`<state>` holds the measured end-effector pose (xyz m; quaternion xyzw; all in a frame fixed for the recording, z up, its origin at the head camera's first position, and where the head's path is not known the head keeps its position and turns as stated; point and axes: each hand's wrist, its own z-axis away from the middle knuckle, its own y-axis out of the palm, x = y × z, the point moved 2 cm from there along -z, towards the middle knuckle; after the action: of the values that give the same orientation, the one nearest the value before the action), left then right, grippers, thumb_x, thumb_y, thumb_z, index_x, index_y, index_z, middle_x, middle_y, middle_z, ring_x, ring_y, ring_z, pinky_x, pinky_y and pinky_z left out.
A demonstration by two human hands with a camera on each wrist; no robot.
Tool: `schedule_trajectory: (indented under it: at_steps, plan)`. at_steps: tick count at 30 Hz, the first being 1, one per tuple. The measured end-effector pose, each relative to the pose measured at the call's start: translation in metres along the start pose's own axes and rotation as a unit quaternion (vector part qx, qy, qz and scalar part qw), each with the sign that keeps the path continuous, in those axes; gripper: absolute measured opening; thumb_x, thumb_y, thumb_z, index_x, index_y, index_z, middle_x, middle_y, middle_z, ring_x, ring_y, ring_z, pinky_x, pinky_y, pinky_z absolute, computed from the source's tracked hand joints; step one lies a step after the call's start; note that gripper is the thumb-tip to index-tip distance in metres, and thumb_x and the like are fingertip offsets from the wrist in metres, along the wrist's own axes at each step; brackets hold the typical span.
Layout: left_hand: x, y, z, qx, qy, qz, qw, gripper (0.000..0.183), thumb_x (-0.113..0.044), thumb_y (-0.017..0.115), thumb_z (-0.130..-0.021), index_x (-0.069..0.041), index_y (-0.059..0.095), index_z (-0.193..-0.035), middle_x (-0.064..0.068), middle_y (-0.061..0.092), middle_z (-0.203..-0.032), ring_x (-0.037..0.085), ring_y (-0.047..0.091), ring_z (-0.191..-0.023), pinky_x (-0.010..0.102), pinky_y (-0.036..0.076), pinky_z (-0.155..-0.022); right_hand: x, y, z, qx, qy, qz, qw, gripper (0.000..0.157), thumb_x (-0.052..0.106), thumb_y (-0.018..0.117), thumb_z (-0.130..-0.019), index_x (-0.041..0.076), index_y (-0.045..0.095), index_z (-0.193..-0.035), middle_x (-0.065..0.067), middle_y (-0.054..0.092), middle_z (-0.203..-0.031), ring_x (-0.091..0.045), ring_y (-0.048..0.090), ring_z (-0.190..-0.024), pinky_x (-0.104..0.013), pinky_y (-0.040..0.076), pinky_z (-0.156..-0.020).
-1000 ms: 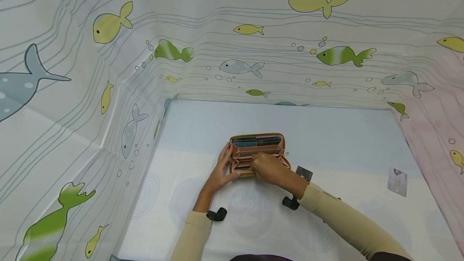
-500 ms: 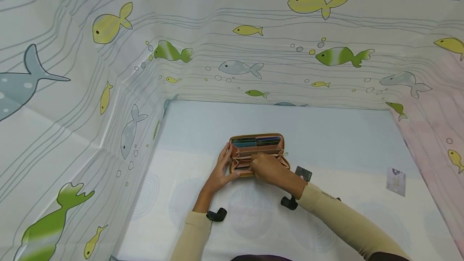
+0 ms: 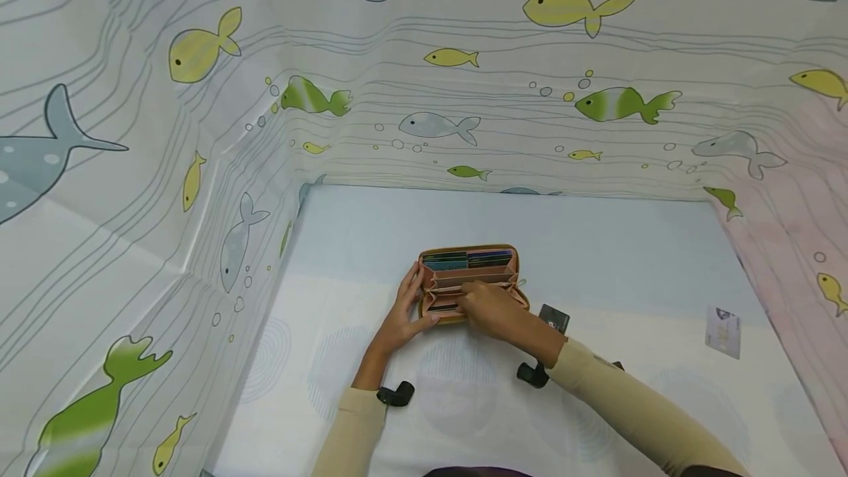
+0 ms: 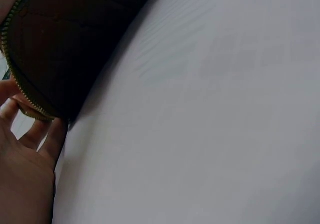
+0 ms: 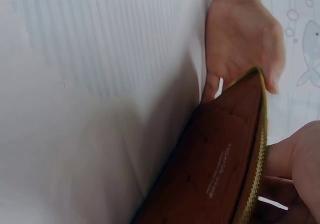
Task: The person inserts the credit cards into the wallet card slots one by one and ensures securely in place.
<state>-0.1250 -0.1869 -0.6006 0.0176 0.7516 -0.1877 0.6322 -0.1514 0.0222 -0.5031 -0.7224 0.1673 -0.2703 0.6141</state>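
An open zip-around wallet [image 3: 472, 271] lies mid-table in the head view, with cards [image 3: 445, 261] in its far slots and pinkish inner compartments. My left hand [image 3: 396, 321] holds its left end, fingers along the side and thumb at the near corner. My right hand [image 3: 490, 308] reaches over the near side, fingers curled into the compartments; its fingertips are hidden, and whether they pinch anything besides the wallet does not show. In the left wrist view the wallet's dark quilted outside [image 4: 75, 39] fills the upper left. The right wrist view shows its brown near panel [image 5: 210, 154] standing up, with a gold zip edge.
A dark card [image 3: 554, 318] lies on the table just beyond the right wrist, partly covered by the arm. Farther right is a pale card [image 3: 724, 332]. Fish-printed sheeting [image 3: 430, 87] stands as walls at the back and sides of the white table [image 3: 371, 227].
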Motion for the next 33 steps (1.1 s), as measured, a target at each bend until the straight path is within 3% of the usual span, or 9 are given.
schedule_trajectory:
  at_steps: [5,8,10,15,19,25,33]
  plan:
    - [0.002,0.001,0.0,-0.002,0.003,0.008,1.0,0.094,-0.01,0.069,-0.09,-0.023,0.01,-0.162,0.005,-0.007,-0.17,0.03,0.004,-0.157,0.063,0.025,-0.118,-0.011,-0.014,0.015,-0.012,0.013,-0.057,0.998,0.007,0.015,0.073,-0.092,0.011,0.078,-0.092,-0.001,0.065,-0.084,-0.011,0.062,-0.074,-0.023,0.051,-0.06]
    - [-0.002,0.001,0.0,0.001,0.002,0.004,1.0,0.094,-0.007,0.068,-0.09,-0.02,0.009,-0.162,0.007,-0.008,-0.17,0.032,0.003,-0.156,0.065,0.023,-0.117,-0.023,-0.027,0.029,-0.038,0.033,-0.094,0.994,0.01,0.012,0.072,-0.092,0.008,0.079,-0.099,-0.001,0.066,-0.086,-0.01,0.063,-0.075,-0.023,0.052,-0.062]
    - [-0.01,0.001,0.0,0.004,0.004,0.002,1.0,0.093,-0.007,0.068,-0.091,-0.014,0.008,-0.162,0.012,-0.008,-0.169,0.036,0.004,-0.156,0.066,0.023,-0.117,-0.032,-0.038,0.04,-0.058,0.05,-0.114,0.991,0.013,0.009,0.071,-0.092,0.004,0.078,-0.102,-0.004,0.07,-0.092,-0.014,0.067,-0.08,-0.026,0.055,-0.066]
    - [-0.033,-0.002,0.0,0.016,0.007,-0.001,0.9999,0.091,-0.005,0.068,-0.091,0.001,0.009,-0.16,0.025,-0.008,-0.166,0.044,0.005,-0.153,0.068,0.024,-0.114,-0.056,-0.055,0.069,-0.078,0.107,-0.126,0.983,0.016,0.008,0.071,-0.091,0.002,0.077,-0.105,-0.005,0.072,-0.092,-0.012,0.064,-0.075,-0.025,0.054,-0.062]
    - [-0.038,-0.004,0.001,0.021,0.0,-0.002,0.9998,0.09,-0.002,0.066,-0.091,0.003,0.007,-0.159,0.025,-0.009,-0.166,0.045,0.005,-0.153,0.068,0.025,-0.115,-0.075,-0.054,0.09,-0.05,0.146,-0.112,0.982,0.015,0.007,0.072,-0.09,0.003,0.077,-0.104,-0.001,0.07,-0.088,-0.009,0.063,-0.074,-0.025,0.053,-0.063]
    - [-0.037,-0.004,0.001,0.018,-0.002,0.005,0.9998,0.091,-0.005,0.067,-0.091,0.002,0.007,-0.159,0.023,-0.009,-0.166,0.043,0.005,-0.154,0.068,0.023,-0.116,-0.094,-0.042,0.117,0.019,0.18,-0.132,0.975,0.025,0.003,0.074,-0.088,-0.001,0.074,-0.112,-0.01,0.072,-0.1,-0.026,0.07,-0.091,-0.037,0.059,-0.074]
    - [-0.033,-0.003,0.002,0.02,0.002,0.008,0.9998,0.09,-0.006,0.067,-0.092,-0.001,0.007,-0.16,0.021,-0.009,-0.167,0.043,0.004,-0.154,0.068,0.022,-0.116,-0.105,-0.02,0.136,0.06,0.107,-0.146,0.982,0.048,-0.004,0.079,-0.08,-0.002,0.066,-0.126,-0.015,0.067,-0.112,-0.03,0.067,-0.101,-0.038,0.059,-0.08]
